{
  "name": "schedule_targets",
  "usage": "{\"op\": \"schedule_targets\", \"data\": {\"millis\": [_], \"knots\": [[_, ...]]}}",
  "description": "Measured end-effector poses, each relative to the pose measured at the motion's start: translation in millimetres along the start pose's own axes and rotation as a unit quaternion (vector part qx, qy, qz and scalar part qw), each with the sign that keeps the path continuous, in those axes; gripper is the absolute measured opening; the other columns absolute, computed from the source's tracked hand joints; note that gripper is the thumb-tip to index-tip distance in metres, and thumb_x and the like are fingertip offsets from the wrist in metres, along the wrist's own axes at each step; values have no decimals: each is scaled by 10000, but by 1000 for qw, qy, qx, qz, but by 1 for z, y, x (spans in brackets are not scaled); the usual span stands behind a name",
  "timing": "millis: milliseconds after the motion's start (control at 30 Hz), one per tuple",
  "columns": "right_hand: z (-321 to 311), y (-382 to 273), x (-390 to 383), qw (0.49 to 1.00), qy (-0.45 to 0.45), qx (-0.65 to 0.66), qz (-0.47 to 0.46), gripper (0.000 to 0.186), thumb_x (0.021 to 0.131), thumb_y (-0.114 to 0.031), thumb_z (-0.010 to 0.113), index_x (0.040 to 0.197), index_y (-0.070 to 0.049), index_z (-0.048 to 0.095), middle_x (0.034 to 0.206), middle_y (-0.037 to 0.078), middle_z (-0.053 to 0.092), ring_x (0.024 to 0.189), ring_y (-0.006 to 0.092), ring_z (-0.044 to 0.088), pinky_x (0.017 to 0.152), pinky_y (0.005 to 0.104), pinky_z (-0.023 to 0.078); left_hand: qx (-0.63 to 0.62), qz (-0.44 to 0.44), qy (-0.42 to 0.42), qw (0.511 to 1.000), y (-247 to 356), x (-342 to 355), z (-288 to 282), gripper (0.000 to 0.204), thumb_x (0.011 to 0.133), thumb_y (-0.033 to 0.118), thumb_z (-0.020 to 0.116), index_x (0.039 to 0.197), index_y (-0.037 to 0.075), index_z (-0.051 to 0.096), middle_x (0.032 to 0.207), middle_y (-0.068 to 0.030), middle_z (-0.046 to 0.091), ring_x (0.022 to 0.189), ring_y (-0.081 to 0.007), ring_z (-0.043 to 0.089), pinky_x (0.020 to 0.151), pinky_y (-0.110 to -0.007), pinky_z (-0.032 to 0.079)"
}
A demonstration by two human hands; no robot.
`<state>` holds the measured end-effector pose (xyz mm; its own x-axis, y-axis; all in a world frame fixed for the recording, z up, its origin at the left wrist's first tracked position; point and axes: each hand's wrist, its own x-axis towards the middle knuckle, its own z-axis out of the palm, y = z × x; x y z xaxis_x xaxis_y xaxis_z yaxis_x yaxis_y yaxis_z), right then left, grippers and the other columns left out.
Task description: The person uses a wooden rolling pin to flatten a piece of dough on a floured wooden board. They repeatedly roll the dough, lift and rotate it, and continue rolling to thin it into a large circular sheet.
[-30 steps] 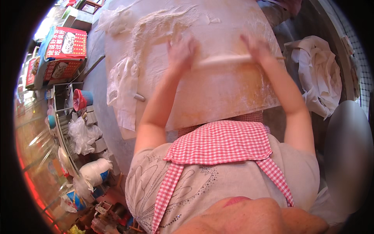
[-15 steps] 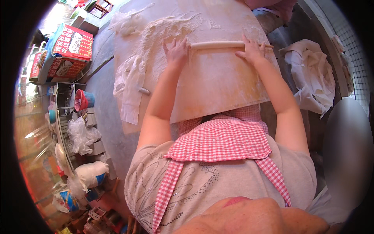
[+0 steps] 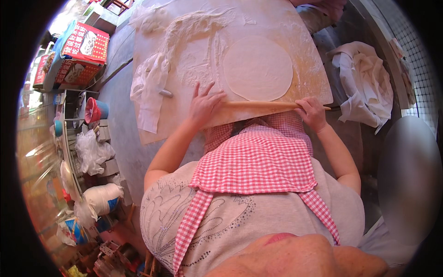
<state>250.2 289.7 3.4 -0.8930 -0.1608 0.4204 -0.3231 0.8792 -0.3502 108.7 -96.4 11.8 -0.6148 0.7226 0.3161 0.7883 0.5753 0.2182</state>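
Note:
A thin round sheet of dough [image 3: 258, 69] lies flat on the floured board [image 3: 258, 121]. The wooden rolling pin [image 3: 258, 105] rests crosswise just below the sheet, near the board's front edge. At the pin's left end is my left hand [image 3: 206, 107], its fingers spread and stretched forward, with the inner edge of the hand against the pin. My right hand [image 3: 313, 113] has its fingers curled round the pin near its right end, and the tapered tip sticks out beyond it.
Loose flour [image 3: 203, 21] covers the board's far left. A white cloth [image 3: 150, 92] and a small grey cylinder [image 3: 166, 93] lie at its left side. White fabric [image 3: 364, 87] is heaped at right. A red box [image 3: 87, 44] and a blue basket [image 3: 102, 110] stand at left.
The dough was wrapped round the rolling pin; now it is spread flat as a disc. Both hands and the pin have come back toward my body, and my right fingers have closed round the pin.

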Motion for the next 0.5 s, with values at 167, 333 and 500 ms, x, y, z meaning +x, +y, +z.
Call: {"op": "schedule_targets", "data": {"millis": [167,333,500], "knots": [[3,14,15,997,44,4,57,202,750,-168,711,929,-109,639,848,70,594,798,267,578,689,366,478,40,-31,46,998,-11,121,29,408,914,337,511,1292,182,511,1379,-43,476,1335,-270,361,1103,-528,178],[7,-8,2,997,45,-4,65,175,743,-157,715,895,-114,642,825,72,600,809,277,592,690,367,481,57,-114,-27,992,-8,108,54,632,917,535,395,1423,159,346,1494,-115,305,1386,-299,260,1102,-543,172],[6,-22,-9,994,-13,29,106,164,736,-149,715,873,-108,636,807,82,610,794,289,599,683,391,476,82,-96,-74,989,3,55,37,667,908,553,400,1439,156,326,1497,-122,297,1397,-297,237,1102,-571,130]]}}
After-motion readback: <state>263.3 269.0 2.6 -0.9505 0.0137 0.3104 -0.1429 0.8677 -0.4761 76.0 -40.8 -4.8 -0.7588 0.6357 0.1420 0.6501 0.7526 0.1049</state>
